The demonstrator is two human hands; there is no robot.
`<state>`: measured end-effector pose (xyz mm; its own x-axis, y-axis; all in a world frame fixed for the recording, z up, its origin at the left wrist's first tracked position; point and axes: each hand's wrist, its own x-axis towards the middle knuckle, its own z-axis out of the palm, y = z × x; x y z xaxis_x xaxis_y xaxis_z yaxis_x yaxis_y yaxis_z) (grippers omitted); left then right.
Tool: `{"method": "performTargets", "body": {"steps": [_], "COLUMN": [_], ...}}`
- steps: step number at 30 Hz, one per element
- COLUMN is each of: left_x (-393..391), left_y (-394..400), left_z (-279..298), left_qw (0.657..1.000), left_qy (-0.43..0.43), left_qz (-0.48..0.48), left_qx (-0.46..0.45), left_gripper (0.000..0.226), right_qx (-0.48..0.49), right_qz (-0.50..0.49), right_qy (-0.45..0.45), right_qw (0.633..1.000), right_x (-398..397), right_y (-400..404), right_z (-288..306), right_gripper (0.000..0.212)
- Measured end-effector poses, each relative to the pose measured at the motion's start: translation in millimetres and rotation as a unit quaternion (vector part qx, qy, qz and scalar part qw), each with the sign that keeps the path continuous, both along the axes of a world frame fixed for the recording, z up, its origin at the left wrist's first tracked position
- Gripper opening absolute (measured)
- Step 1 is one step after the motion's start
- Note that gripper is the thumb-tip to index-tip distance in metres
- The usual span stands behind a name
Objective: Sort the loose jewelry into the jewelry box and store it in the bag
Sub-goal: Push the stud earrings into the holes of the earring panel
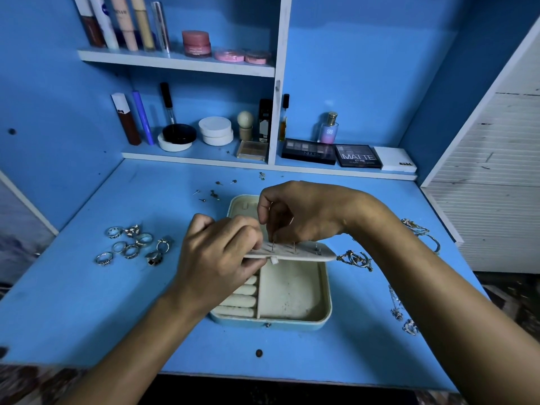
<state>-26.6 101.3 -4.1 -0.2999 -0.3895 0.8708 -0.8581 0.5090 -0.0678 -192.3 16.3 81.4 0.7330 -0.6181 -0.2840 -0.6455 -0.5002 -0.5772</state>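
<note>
An open pale jewelry box [323, 312] lies on the blue desk, with ring rolls on its left and a bare compartment on its right. My left hand [219, 258] grips the left end of the box's white earring panel [309, 252], held level above the box. My right hand [298, 211] pinches an earring whose post meets the panel; other posts stick out of it. Several rings [133, 244] lie to the left. Several stud earrings [214, 190] lie behind the box. Necklaces [355, 258] lie to the right. No bag is in view.
More chains [404, 314] lie near the desk's right edge. Shelves behind hold cosmetics: eyeshadow palettes [333, 154], a perfume bottle [328, 128], jars [214, 130] and tubes. A white slatted panel [491, 185] stands on the right.
</note>
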Motion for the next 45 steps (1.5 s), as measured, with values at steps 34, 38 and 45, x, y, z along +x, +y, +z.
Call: {"method": "performTargets", "body": {"steps": [34,38,45], "left_x": [19.9,21.3,27.2], "left_y": [-64.3,-73.7,-76.8], "left_z": [30.3,22.8,5.1], "left_qw": [0.960,0.927,0.872], "left_qy": [0.083,0.158,0.246], "left_qz": [-0.017,-0.037,-0.051], "left_qx": [0.266,0.338,0.420], "left_gripper": [0.064,0.066,0.071], "right_qx": [0.032,0.016,0.008], "right_qz": [-0.378,-0.394,-0.418], "right_qy": [-0.470,-0.458,-0.421], "right_qw": [0.797,0.797,0.805], "right_x": [-32.9,-28.7,-24.4], "right_y": [-13.7,-14.0,-15.3], "right_z": [-64.1,-64.4,-70.2], "right_gripper": [0.039,0.040,0.034]}}
